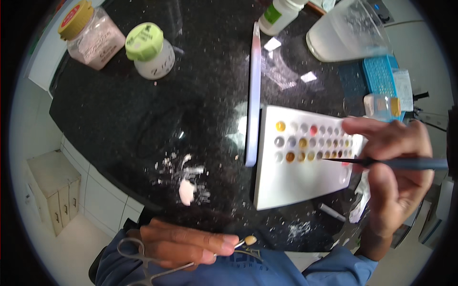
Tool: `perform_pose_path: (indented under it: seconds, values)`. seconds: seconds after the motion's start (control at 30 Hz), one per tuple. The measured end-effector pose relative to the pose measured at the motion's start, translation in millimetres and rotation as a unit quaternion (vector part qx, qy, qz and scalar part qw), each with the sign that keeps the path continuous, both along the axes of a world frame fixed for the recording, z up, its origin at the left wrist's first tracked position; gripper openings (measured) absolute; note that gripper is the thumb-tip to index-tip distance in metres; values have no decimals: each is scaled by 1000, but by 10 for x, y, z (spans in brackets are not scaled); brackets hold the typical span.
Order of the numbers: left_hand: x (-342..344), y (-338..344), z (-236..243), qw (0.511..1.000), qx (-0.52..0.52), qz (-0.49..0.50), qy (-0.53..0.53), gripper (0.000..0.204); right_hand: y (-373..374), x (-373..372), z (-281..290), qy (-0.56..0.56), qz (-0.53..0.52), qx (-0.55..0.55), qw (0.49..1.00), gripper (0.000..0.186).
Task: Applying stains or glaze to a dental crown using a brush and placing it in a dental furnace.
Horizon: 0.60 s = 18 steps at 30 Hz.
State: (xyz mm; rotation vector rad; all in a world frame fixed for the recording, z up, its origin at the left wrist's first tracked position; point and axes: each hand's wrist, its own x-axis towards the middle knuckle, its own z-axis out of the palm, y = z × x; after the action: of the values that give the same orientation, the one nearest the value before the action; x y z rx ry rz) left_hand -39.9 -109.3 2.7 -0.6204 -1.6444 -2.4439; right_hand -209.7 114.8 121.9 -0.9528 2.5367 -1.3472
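Observation:
My left hand (183, 243), near the lower edge, is closed on a pair of scissor-handled metal forceps (160, 272). At the forceps' tip sits a small yellowish tooth crown (250, 240). On the right, my right hand (393, 162) pinches a fine brush (405, 163) with a dark, thin tip. That tip points left over the lowest row of wells in a white palette (298, 183); whether it touches a well I cannot tell. Yellow, brown, red and greyish colours fill the wells. My right fingers hover over the palette's right end.
A long pale-lilac tool (253, 105) lies along the palette's left side. White powder (187, 191) is scattered on the black countertop (205, 95). Jars with green (144, 42) and gold (75, 20) lids stand at the back left, a white bottle (280, 16) and clear tub (346, 35) at the back right.

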Motion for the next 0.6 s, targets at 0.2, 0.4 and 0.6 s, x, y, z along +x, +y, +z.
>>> perform_pose_path:
  seconds: [0.2, 0.4, 0.6]
  values:
    - [62, -8, -24, 997, 22, -72, -5, 27, 427, 792, 9, 45, -60, -83, 994, 29]
    - [167, 207, 12, 995, 55, -45, -63, 27, 510, 1362, -408, 0, -39, -139, 990, 27]
    - [177, 399, -87, 991, 66, 91, -70, 18, 460, 1312, -604, 31, 63, -145, 987, 29]
